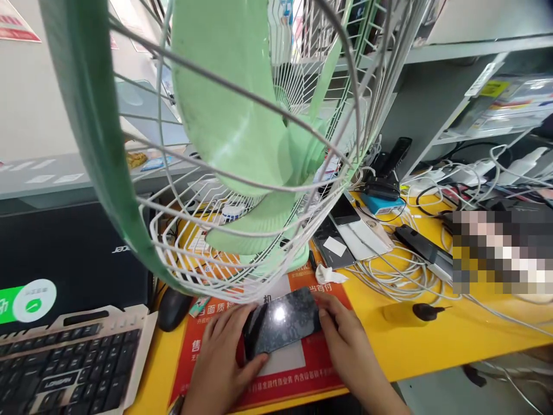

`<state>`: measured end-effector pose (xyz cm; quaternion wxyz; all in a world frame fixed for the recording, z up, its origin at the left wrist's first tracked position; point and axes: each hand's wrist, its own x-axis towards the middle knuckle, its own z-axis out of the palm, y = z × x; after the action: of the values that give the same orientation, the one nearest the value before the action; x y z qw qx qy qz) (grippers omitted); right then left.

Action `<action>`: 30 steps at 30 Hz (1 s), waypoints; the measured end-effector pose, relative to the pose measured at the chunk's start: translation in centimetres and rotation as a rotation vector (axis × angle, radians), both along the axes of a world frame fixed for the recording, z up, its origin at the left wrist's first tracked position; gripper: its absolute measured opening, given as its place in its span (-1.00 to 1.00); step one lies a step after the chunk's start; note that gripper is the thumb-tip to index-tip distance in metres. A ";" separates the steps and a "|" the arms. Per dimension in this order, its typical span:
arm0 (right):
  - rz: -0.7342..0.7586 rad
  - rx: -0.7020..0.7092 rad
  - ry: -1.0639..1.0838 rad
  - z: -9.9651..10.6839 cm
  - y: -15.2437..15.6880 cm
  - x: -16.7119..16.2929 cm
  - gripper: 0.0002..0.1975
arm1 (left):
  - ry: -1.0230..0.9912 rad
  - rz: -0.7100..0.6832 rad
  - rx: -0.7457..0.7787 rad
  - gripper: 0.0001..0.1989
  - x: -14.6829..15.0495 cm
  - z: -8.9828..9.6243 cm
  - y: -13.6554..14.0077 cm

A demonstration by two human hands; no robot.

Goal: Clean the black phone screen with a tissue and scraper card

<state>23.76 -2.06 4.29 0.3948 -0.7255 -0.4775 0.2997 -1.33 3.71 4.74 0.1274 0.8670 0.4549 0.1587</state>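
A smartphone (287, 329) lies sideways between my two hands, its dark, smudged screen facing up and a bright light glaring on it. My left hand (224, 360) grips its left end, with the thumb at the lower edge. At the right end, the fingers of my right hand (343, 328) close on the phone's edge. Beneath is a red mat (203, 377) printed with white characters and a pale rectangle. Whether the phone rests on the mat or is slightly raised, I cannot tell.
A green fan (233, 115) with a wire cage looms close in front. To the left are a keyboard (64, 369), a black mouse (173, 308) and an Acer screen (78, 248). Coiled white cables (389, 279), a black plug (425, 312) and more devices cover the yellow table (375, 357) rightward.
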 end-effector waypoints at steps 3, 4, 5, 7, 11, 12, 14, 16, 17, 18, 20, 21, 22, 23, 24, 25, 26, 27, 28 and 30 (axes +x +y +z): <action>0.004 -0.004 0.073 0.2 -0.1 0.1 -0.62 | -0.016 -0.008 0.012 -0.28 0.0 0.1 0.1; 0.010 -0.001 0.099 0.4 -0.2 0.2 -0.62 | -0.018 -0.013 0.019 -0.28 0.0 0.1 0.2; 0.019 0.005 0.130 0.6 -0.3 0.3 -0.62 | -0.018 -0.021 0.027 -0.27 -0.1 0.1 0.4; 0.039 0.019 0.204 1.0 -0.5 0.4 -0.61 | -0.016 -0.046 0.036 -0.25 -0.1 0.3 0.8; 0.099 0.024 0.406 1.7 -1.1 0.7 -0.58 | -0.039 -0.106 -0.054 -0.16 -0.1 1.3 1.8; 0.109 0.021 0.453 1.8 -1.2 0.8 -0.56 | -0.054 -0.111 -0.092 -0.12 -0.1 1.6 2.1; 0.127 0.011 0.531 1.9 -1.3 0.9 -0.51 | -0.077 -0.111 -0.170 -0.07 -0.1 2.1 2.5; 0.142 -0.007 0.588 2.0 -1.3 1.0 -0.45 | -0.085 -0.105 -0.239 -0.06 0.0 2.6 2.8; 0.145 -0.018 0.609 2.0 -1.3 1.0 -0.42 | -0.085 -0.102 -0.267 -0.06 0.0 2.8 2.9; 0.140 -0.030 0.623 2.0 -1.2 1.0 -0.39 | -0.086 -0.102 -0.290 -0.07 0.1 3.0 3.0; 0.113 -0.049 0.630 2.1 -1.1 1.1 -0.37 | -0.090 -0.109 -0.323 -0.08 0.2 3.3 3.2; 0.099 -0.055 0.627 2.2 -1.1 1.1 -0.36 | -0.091 -0.114 -0.337 -0.08 0.2 3.4 3.3; 0.088 -0.057 0.622 2.3 -1.0 1.2 -0.36 | -0.092 -0.120 -0.350 -0.09 0.2 3.5 3.3; 0.083 -0.056 0.615 2.4 -1.0 1.2 -0.37 | -0.094 -0.123 -0.361 -0.09 0.2 3.6 3.4; 0.082 -0.050 0.603 2.5 -1.0 1.2 -0.38 | -0.094 -0.124 -0.368 -0.09 0.2 3.6 3.4; 0.082 -0.041 0.586 2.5 -1.0 1.3 -0.40 | -0.095 -0.124 -0.369 -0.09 0.2 3.6 3.4; 0.083 -0.032 0.564 2.5 -1.0 1.3 -0.41 | -0.097 -0.123 -0.364 -0.10 0.3 3.6 3.3; 0.087 -0.022 0.542 2.5 -0.9 1.3 -0.43 | -0.098 -0.123 -0.348 -0.10 0.3 3.6 3.2; 0.093 -0.010 0.519 2.5 -0.9 1.4 -0.45 | -0.096 -0.122 -0.320 -0.10 0.4 3.5 3.0; 0.100 0.022 0.462 2.3 -0.7 1.5 -0.48 | -0.075 -0.113 -0.223 -0.11 0.8 3.2 2.4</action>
<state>25.26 -2.74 6.62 0.4859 -0.6088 -0.4130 0.4719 -0.55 6.10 7.97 0.2488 0.8650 0.4152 0.1319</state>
